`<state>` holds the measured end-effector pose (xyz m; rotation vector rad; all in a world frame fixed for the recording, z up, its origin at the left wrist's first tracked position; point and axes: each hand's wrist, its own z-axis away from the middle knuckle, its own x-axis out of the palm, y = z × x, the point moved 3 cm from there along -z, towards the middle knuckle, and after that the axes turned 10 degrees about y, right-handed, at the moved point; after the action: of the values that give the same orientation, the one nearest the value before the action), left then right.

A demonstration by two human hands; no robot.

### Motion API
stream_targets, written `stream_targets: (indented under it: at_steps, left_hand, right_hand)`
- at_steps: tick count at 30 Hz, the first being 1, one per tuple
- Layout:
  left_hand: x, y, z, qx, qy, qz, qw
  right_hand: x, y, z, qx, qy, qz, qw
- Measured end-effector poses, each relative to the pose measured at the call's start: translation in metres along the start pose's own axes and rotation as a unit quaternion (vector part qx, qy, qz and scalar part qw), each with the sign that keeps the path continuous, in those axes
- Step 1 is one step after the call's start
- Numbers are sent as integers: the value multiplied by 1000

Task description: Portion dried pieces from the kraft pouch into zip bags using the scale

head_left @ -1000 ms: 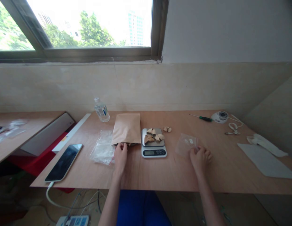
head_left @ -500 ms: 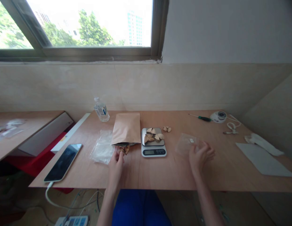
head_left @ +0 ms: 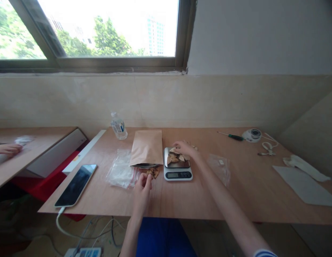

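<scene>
My left hand (head_left: 142, 185) is closed, thumb and fingers pinching a crinkled dried brown piece (head_left: 153, 172) just below the mouth of a brown paper pouch (head_left: 146, 144). Over the back of a small digital kitchen scale (head_left: 178, 175) is my right hand (head_left: 185, 147), its fingers stretched out beside pale dried shell-like pieces (head_left: 172, 159) on the metal pan. Whether its fingertips touch them I cannot tell. A few similar pieces (head_left: 194, 147) lie behind the right hand, partly covered. Clear zip bags (head_left: 120, 169) rest left of the pouch, under my left hand's side.
A clear plastic bag (head_left: 219, 167) lies right of the scale. A phone (head_left: 76, 185) with a cable and a water bottle (head_left: 119, 126) are at left. A screwdriver (head_left: 234, 136), a dome camera (head_left: 252, 135) and a grey sheet (head_left: 302, 184) are at right. Another person's hand (head_left: 9, 149) shows far left.
My right hand has left the clear bag on the right and moved left to the scale pan. My left hand keeps the dried brown piece near the pouch. Another person's hand has appeared far left.
</scene>
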<state>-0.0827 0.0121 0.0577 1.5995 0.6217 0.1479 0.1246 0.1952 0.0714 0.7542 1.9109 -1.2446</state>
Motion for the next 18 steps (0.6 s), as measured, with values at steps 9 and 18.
stream_targets:
  at_steps: [9,18]
  left_hand:
    - [2,-1,-2,13,-3,-17,1000]
    - [21,20,-51,67,-32,-54,996]
  right_hand:
    - [-2,15,2,12,58,-65,996]
    - [-49,75,63,135,218,-182,949]
